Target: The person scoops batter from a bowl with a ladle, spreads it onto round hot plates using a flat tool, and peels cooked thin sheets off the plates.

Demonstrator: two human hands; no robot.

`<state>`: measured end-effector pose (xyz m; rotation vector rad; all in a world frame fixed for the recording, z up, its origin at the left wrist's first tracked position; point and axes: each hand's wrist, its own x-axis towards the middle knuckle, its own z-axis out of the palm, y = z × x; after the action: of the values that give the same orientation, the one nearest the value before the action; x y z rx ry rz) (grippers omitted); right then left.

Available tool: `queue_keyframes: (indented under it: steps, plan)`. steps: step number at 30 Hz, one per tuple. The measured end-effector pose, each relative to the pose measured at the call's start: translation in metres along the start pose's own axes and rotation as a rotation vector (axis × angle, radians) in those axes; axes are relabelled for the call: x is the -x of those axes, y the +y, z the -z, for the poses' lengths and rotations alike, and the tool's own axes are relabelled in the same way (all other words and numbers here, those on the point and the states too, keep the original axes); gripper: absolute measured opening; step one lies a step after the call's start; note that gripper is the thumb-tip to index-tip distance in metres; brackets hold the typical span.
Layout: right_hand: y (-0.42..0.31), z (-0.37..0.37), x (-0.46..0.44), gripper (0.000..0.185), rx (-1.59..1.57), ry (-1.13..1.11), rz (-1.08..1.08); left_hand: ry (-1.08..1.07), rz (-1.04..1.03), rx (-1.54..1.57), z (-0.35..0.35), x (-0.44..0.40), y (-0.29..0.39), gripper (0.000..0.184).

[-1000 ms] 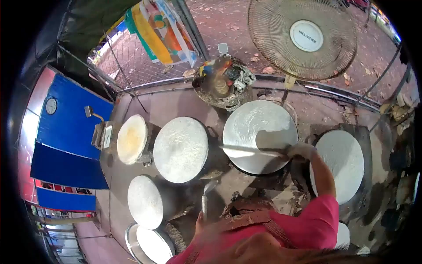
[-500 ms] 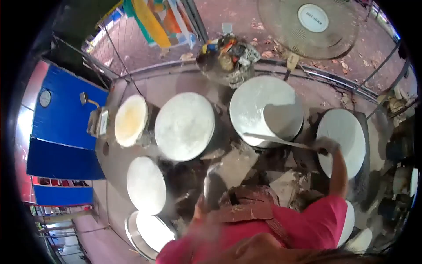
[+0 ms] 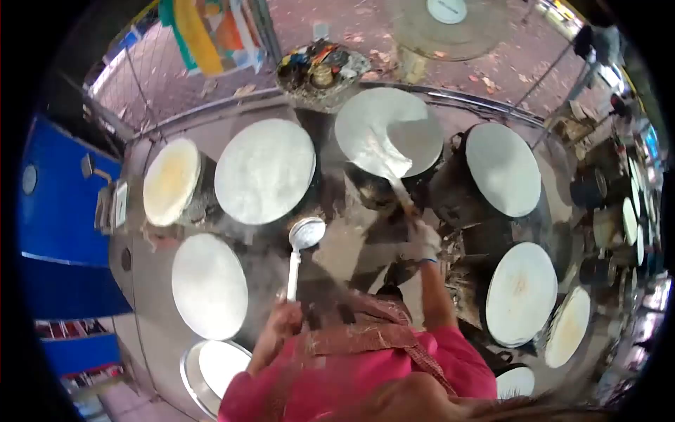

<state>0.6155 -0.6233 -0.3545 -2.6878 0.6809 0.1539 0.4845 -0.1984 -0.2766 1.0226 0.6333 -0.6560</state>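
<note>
My left hand (image 3: 285, 318) is closed around the white handle of a ladle (image 3: 307, 233), whose round bowl holds some white liquid. My right hand (image 3: 424, 241) grips a long wooden spatula (image 3: 401, 193), slightly blurred. Its far end rests over the round griddle (image 3: 351, 130) at the back centre, where a bright white smear of batter (image 3: 383, 160) shows along the blade. A darker grey patch covers the right part of that griddle. Left of it, another round griddle (image 3: 265, 171) carries a white layer. The ladle hangs in front of this one, apart from it.
More round griddles with white layers stand about me: one at left (image 3: 209, 287), one at right (image 3: 503, 170), one nearer right (image 3: 521, 294). A browned layer covers the far-left griddle (image 3: 171, 181). A metal tub (image 3: 187, 383) holds white batter. A fan (image 3: 457, 32) stands behind.
The spatula has swung from lying across the griddle's front edge to pointing inward over it, and my right hand has moved left. The ladle has risen forward. My view has turned rightward.
</note>
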Motion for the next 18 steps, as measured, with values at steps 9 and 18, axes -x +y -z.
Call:
queue_keyframes:
  steps: [9, 18]
  plan:
    - [-0.059, 0.013, -0.007, 0.031, -0.237, 0.019, 0.239, -0.392, 0.294, 0.485, -0.016, 0.018, -0.003, 0.023]
    - [-0.041, 0.019, -0.069, 0.027, -0.267, 0.187, 0.303, -0.439, 0.152, 0.537, -0.015, -0.042, -0.016, 0.013]
